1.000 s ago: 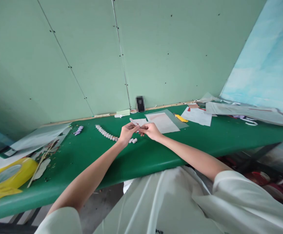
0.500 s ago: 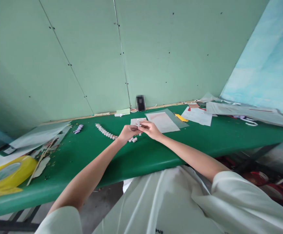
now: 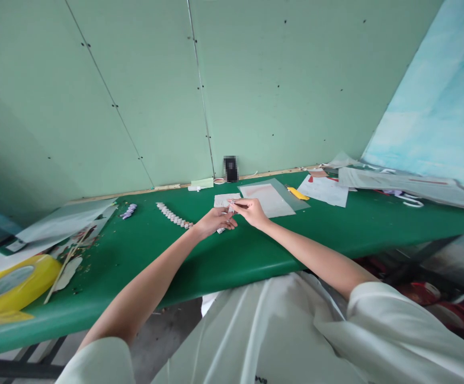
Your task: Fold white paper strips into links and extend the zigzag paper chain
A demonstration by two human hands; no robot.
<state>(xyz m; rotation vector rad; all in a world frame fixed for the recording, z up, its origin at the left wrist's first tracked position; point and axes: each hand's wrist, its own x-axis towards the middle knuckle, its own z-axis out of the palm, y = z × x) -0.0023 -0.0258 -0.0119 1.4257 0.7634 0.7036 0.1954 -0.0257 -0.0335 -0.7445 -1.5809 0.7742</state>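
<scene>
Above the green table, my left hand [image 3: 213,221] and my right hand [image 3: 253,212] meet, with a small white piece [image 3: 231,208], apparently folded paper, pinched between them. My right thumb and index finger grip its upper end. The left thumb and index finger hold it from the other side, while that hand's lower fingers are loosely spread. Just left of my hands lies a curved zigzag row of small white folded pieces [image 3: 173,216]. Another white piece [image 3: 221,230] shows beneath my left hand, partly hidden. Behind the fingers is a small white sheet [image 3: 222,199].
Right of my hands lie a larger white sheet [image 3: 267,200] and a yellow cutter-like tool [image 3: 297,193]. Small purple folded pieces [image 3: 129,212] are at left. A yellow tape roll [image 3: 24,280] and thin stick [image 3: 66,266] occupy the near left. A black object [image 3: 230,169] stands by the wall.
My left hand's lower fingers have spread out, now covering more of the loose white pieces below. The right fingers have shifted slightly on the held white piece.
</scene>
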